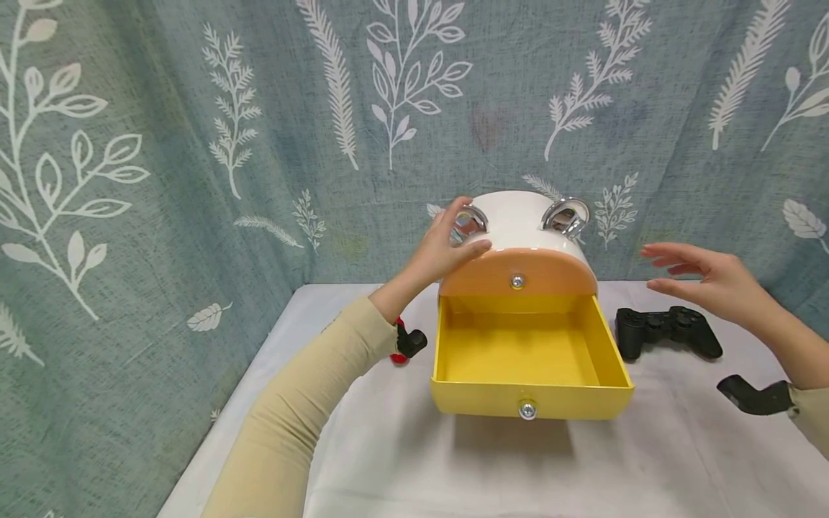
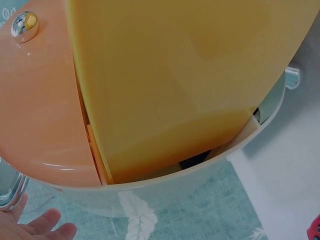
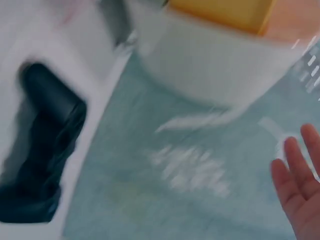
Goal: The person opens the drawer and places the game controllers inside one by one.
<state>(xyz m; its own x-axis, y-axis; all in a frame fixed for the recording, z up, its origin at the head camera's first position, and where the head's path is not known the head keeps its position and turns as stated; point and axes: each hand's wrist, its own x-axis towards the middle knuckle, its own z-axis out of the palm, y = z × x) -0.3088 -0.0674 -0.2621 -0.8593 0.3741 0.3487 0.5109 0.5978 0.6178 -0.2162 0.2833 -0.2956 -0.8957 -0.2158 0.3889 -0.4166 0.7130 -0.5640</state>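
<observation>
Touching the white box (image 1: 514, 212) at its upper left, the left hand (image 1: 443, 244) spreads a loose, unclenched grip beside a silver loop (image 1: 481, 215), thumb toward the orange front (image 1: 550, 275), while the right hand (image 1: 720, 280) hovers released, thumb and fingers apart, to the right of the box. Below the orange front, a yellow drawer (image 1: 479, 399) juts toward the near side. The white-covered counter (image 1: 363, 439) carries the box, a black game controller (image 1: 667, 329) right of the drawer and a partly hidden red object (image 1: 399, 358) on the left, with a leaf-patterned curtain (image 1: 486, 86) on the far side.
</observation>
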